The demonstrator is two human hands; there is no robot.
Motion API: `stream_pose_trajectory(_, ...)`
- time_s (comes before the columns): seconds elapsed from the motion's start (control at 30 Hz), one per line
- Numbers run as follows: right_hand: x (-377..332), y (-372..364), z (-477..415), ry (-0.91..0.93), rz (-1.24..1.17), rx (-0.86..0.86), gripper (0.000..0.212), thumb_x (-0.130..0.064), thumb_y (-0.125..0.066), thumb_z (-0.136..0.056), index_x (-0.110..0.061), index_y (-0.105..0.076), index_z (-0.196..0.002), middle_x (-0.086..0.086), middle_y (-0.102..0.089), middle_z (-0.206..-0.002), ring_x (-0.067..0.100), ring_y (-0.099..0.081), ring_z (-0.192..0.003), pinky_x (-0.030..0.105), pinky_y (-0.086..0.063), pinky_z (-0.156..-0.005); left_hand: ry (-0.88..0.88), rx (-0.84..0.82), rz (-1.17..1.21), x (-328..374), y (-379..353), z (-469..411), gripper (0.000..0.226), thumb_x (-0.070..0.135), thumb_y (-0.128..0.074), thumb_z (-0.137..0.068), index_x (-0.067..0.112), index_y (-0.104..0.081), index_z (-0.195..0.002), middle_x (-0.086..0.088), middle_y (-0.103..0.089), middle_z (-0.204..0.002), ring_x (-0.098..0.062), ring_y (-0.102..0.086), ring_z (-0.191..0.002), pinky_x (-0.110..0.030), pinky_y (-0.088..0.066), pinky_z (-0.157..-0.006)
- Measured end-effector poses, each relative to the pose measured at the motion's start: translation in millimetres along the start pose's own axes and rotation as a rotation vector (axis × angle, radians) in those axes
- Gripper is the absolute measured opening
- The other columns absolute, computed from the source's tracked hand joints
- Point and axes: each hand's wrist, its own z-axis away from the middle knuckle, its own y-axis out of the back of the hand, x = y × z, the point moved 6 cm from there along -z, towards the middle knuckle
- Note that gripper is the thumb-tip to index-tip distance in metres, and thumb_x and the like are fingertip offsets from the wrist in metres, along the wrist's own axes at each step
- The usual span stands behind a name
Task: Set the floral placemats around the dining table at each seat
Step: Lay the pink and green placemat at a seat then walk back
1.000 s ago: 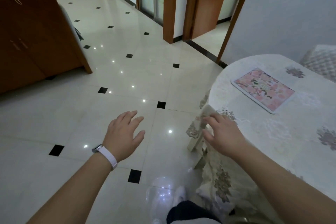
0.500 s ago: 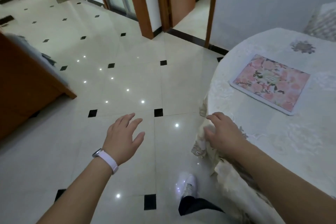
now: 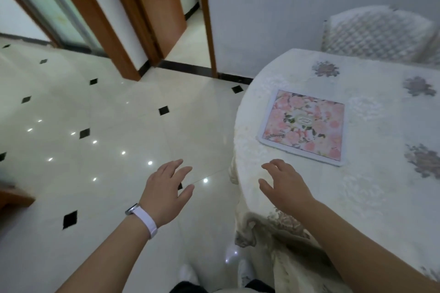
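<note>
Pink floral placemat (image 3: 303, 127) lies flat on counter (image 3: 381, 197) near its edge. R hand (image 3: 285, 185) over cloth just beside mat, fingers apart, empty. L hand (image 3: 164, 194) over floor (image 3: 95, 173), fingers spread, empty.

The bench (image 3: 381, 197) fills the right side, with 1 placemat (image 3: 303, 126) lying flat on it near its left edge. Behind the bench, a chair (image 3: 376, 33) stands against the wall (image 3: 273, 7). The right grip (image 3: 285, 185) is over the bench's near left edge, just before the placemat and apart from it. The left grip (image 3: 164, 192) is over the floor (image 3: 95, 126), left of the bench. A doorway (image 3: 190, 31) lies behind, left of the wall.
</note>
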Motion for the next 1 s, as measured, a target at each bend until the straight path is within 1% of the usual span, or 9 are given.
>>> stream_pose_trajectory(0.17,18.9,0.9,-15.4,-0.175,-0.041,0.041,0.050,-0.046,-0.046,-0.096,-0.023,-0.045,-0.141,-0.001,-0.041,-0.146,0.020,-0.041,-0.130,0.035,-0.038,-0.106,-0.180,-0.016,0.029,0.9,-7.2,-74.2,0.054,0.053,-0.041,-0.085,0.024,-0.060,-0.126,-0.005,-0.053,-0.138,-0.027,-0.049,-0.125,-0.047,-0.044,-0.094)
stream_pose_trajectory(0.3,18.0,-1.6,-40.5,-0.315,-0.043,0.081,0.051,-0.045,-0.048,-0.096,-0.022,-0.046,-0.141,0.000,-0.043,-0.145,0.021,-0.042,-0.130,0.036,-0.039,-0.104,-0.299,-0.052,0.075,-11.2,-18.1,-135.8,0.054,0.053,-0.041,-0.083,0.022,-0.061,-0.124,-0.006,-0.055,-0.136,-0.028,-0.050,-0.124,-0.049,-0.046,-0.092)
stream_pose_trajectory(0.47,-8.9,-8.8,-71.2,-0.507,-0.043,0.127,0.050,-0.043,-0.050,-0.096,-0.019,-0.048,-0.140,0.003,-0.045,-0.143,0.024,-0.044,-0.128,0.038,-0.042,-0.101,-0.471,-0.080,0.136,-47.4,-18.5,-200.6,0.052,0.049,-0.044,-0.083,0.019,-0.064,-0.121,-0.009,-0.059,-0.132,-0.031,-0.054,-0.120,-0.049,-0.049,-0.090)
stream_pose_trajectory(0.67,-47.2,-3.9,-104.0,-0.637,-0.059,0.184,0.050,-0.042,-0.050,-0.096,-0.018,-0.048,-0.140,0.004,-0.046,-0.143,0.024,-0.044,-0.129,0.039,-0.044,-0.100,-0.575,-0.098,0.167,-84.2,2.4,-273.4,0.052,0.049,-0.045,-0.082,0.019,-0.065,-0.120,-0.008,-0.060,-0.131,-0.030,-0.055,-0.119,-0.049,-0.050,-0.089)
stream_pose_trajectory(0.83,-46.3,10.0,-109.8,-0.716,-0.055,0.277,0.049,-0.040,-0.053,-0.094,-0.018,-0.050,-0.138,0.004,-0.048,-0.142,0.025,-0.046,-0.128,0.040,-0.045,-0.098,-0.727,-0.093,0.251,-62.6,17.5,-310.0,0.047,0.045,-0.049,-0.083,0.019,-0.065,-0.118,-0.006,-0.061,-0.129,-0.027,-0.056,-0.116,-0.044,-0.049,-0.089)
stream_pose_trajectory(0.93,-37.5,6.4,-110.0,-0.742,-0.015,0.279,0.050,-0.041,-0.053,-0.094,-0.018,-0.052,-0.138,0.005,-0.050,-0.141,0.025,-0.049,-0.125,0.041,-0.047,-0.097,-0.831,-0.109,0.269,-43.5,8.8,-322.0,0.045,0.041,-0.053,-0.082,0.019,-0.064,-0.119,-0.007,-0.061,-0.128,-0.027,-0.057,-0.114,-0.043,-0.049,-0.090)
stream_pose_trajectory(1.0,-30.9,2.5,-113.7,-0.749,0.014,0.280,0.050,-0.042,-0.053,-0.093,-0.018,-0.052,-0.137,0.005,-0.051,-0.140,0.025,-0.052,-0.122,0.039,-0.048,-0.094,-0.895,-0.119,0.266,-31.3,0.6,-331.8,0.043,0.039,-0.056,-0.081,0.019,-0.064,-0.119,-0.006,-0.062,-0.125,-0.026,-0.059,-0.111,-0.043,-0.051,-0.088)
